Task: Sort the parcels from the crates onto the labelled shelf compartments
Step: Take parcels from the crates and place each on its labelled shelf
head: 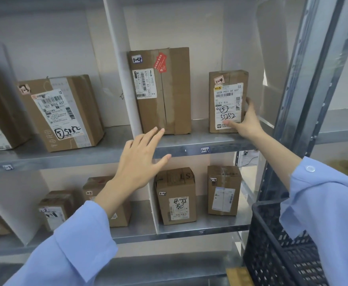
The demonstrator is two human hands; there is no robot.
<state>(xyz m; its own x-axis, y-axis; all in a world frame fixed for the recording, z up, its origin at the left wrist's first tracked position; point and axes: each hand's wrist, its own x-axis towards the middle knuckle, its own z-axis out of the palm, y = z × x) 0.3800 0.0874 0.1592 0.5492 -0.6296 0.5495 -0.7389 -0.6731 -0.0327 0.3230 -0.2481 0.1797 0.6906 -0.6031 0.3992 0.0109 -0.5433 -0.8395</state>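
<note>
- Right hand (247,122), centre right, grips the small brown cardboard parcel (226,100) marked "1-4" and "5082".
- Left hand (142,159), centre, fingers spread wide, holds nothing.
- White shelf-edge tag (205,150): "1-4".

**Shelf stock, right-hand bays**

Upper shelf (189,144), bay labelled 1-4: tall parcel (165,89) and small parcel (226,100), both upright, apart. Left of the white divider (117,58), a broad parcel (61,112). Lower shelf (210,227): squat parcel (176,197) and slim parcel (223,190), both tagged 2-4, upright, near each other.

Soft even daylight, mild blur, wide-angle bending at edges.
</note>
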